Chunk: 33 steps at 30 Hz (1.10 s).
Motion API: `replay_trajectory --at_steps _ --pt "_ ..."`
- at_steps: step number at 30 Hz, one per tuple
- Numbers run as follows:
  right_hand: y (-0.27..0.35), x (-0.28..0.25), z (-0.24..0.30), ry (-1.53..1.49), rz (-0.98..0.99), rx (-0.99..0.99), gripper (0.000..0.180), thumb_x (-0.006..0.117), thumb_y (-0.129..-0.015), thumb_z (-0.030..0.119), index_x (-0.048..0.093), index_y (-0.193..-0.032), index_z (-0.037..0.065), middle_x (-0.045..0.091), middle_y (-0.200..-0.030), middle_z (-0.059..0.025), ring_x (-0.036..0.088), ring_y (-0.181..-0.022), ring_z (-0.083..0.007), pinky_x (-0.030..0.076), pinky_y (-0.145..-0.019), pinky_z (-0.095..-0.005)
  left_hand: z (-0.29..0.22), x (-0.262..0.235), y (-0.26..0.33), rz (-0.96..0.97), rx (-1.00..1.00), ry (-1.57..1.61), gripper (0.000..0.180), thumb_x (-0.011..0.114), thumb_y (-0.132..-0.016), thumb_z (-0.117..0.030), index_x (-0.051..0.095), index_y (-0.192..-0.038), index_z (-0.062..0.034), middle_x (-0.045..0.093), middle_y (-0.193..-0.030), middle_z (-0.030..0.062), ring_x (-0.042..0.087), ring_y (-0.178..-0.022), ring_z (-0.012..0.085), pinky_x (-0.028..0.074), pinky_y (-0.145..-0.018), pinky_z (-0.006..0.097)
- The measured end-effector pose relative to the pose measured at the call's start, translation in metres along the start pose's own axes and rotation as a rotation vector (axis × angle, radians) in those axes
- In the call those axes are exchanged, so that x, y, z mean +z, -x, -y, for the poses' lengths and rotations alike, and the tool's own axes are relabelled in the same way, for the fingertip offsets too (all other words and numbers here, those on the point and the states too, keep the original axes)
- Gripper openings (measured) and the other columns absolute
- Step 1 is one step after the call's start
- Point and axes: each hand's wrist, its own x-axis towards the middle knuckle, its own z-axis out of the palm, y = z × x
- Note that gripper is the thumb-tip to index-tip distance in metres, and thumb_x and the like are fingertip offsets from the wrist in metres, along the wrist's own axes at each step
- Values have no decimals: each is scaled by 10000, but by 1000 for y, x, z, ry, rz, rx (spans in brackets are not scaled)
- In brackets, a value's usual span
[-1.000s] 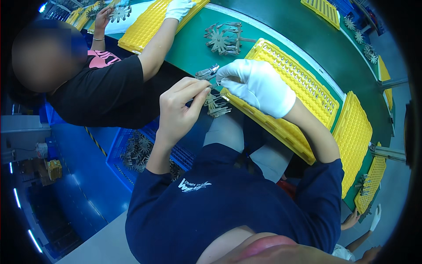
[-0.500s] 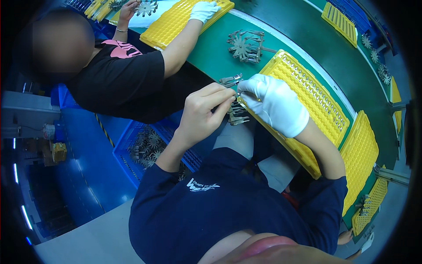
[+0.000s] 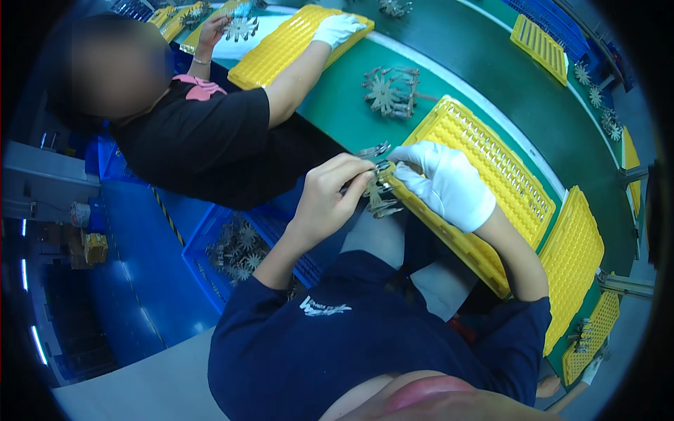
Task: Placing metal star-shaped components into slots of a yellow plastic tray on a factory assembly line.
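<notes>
Bare, my left hand [image 3: 328,200] pinches a star-shaped metal clip fixture [image 3: 380,203], whose spring clips stick out below and above the fingers. My right hand [image 3: 449,186], in a white glove, is closed with its fingertips close beside the same fixture. Whatever those gloved fingers hold is hidden. Beneath the right hand lies a yellow ridged tray [image 3: 516,167] with rows of small shiny metal parts in it. Its near corner reaches up to the fixture.
Another clip fixture [image 3: 382,92] lies on the green table [image 3: 330,105]. A second yellow tray [image 3: 576,242] is at the right. A blue crate [image 3: 200,263] of fixtures stands low left. At the upper left, a co-worker [image 3: 203,140] handles a fixture beside another yellow tray [image 3: 270,59].
The fixture has turned slightly between my hands, and the gloved fingers have shifted beside it. The whole scene has slid a little downward in view. A fixture now shows at the top edge.
</notes>
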Motion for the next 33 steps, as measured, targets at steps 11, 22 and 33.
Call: replay_trajectory --at_steps 11,22,33 --pt "16 -17 -68 251 -12 225 224 638 -960 181 707 -1100 21 717 -987 -219 702 -933 -368 558 -838 -421 20 -3 16 -53 -170 160 189 651 -872 60 681 -1049 4 645 -846 103 571 -659 144 476 -645 269" --pt "19 -39 -156 484 -82 308 232 602 -964 207 707 -1102 54 702 -1012 -220 673 -939 -406 539 -849 -472 6 -9 -1 -15 17 -77 135 746 -802 8 733 -937 7 666 -1033 143 668 -819 216 532 -738 307" --pt "8 -37 -177 622 55 146 167 610 -922 134 699 -1063 118 659 -1022 -123 664 -971 -332 540 -825 -426 -2 -7 -2 -53 -21 -85 125 747 -838 21 745 -963 22 633 -944 94 592 -710 129 479 -642 252"
